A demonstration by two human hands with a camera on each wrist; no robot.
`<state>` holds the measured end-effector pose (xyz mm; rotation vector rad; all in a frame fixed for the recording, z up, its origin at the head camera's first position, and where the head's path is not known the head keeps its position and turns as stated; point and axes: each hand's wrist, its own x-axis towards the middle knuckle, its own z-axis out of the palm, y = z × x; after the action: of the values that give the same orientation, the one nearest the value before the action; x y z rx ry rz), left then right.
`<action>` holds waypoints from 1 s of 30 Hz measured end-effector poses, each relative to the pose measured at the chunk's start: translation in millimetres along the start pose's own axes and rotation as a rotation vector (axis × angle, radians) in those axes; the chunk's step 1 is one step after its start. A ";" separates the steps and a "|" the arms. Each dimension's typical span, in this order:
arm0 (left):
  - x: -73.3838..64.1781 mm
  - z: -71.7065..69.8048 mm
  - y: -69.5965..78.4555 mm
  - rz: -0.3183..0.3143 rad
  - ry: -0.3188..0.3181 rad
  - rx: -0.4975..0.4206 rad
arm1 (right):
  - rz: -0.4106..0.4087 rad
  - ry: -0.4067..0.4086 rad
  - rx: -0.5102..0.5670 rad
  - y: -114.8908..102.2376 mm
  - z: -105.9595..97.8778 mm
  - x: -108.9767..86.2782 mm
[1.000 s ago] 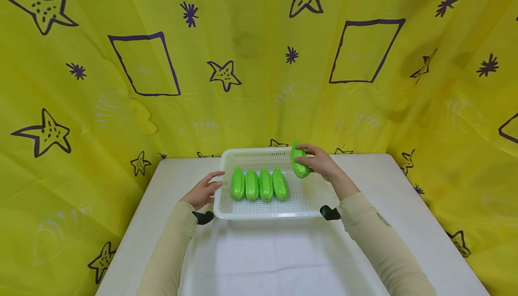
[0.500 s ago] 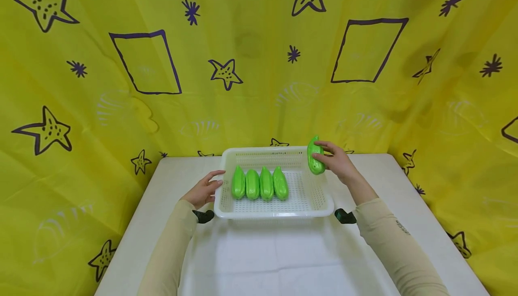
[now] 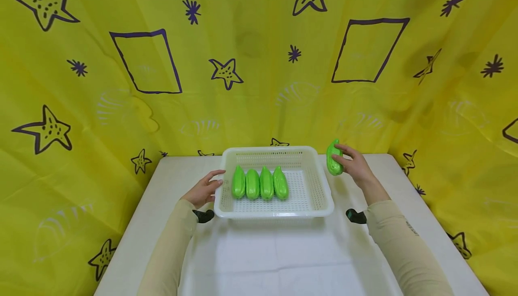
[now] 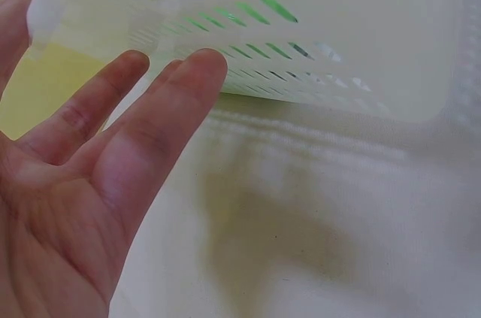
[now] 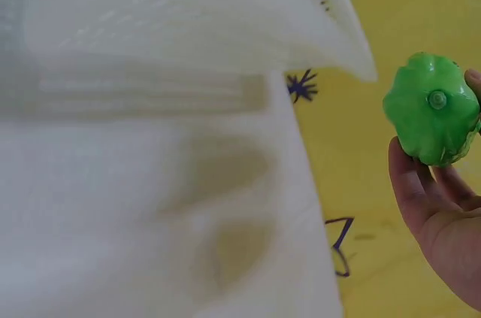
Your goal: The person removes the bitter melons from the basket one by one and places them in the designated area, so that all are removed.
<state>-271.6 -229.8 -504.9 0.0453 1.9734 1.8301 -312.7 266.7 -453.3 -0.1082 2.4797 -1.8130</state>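
My right hand (image 3: 356, 166) pinches a shiny green ribbed gourd (image 3: 334, 158) between thumb and fingers, just right of the basket's right rim. In the right wrist view the gourd (image 5: 430, 111) shows its rounded, lobed end with a small round nub, and the fingers curve round its far side. Several matching green gourds (image 3: 259, 184) lie in a row in the white plastic basket (image 3: 275, 215), towards its left. My left hand (image 3: 203, 190) rests at the basket's left side, fingertips at the rim. In the left wrist view that hand's fingers (image 4: 150, 145) are extended along the slotted wall.
The basket stands on a white-covered table (image 3: 275, 251). A yellow curtain (image 3: 251, 107) with starfish drawings encloses the table's back and sides. Dark wrist mounts (image 3: 356, 216) stick out from both sleeves.
My right hand has carried the gourd to the right, from over the basket's right end to beyond its rim. My left hand and the row of gourds have stayed in place.
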 end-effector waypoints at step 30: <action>-0.4 0.3 0.3 -0.011 0.006 -0.004 | 0.165 -0.087 -0.317 72.2 4.3 -0.6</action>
<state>-271.2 -229.5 -504.5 0.0274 1.9702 1.8295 -312.9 284.5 -523.5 0.0022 2.6053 -1.3161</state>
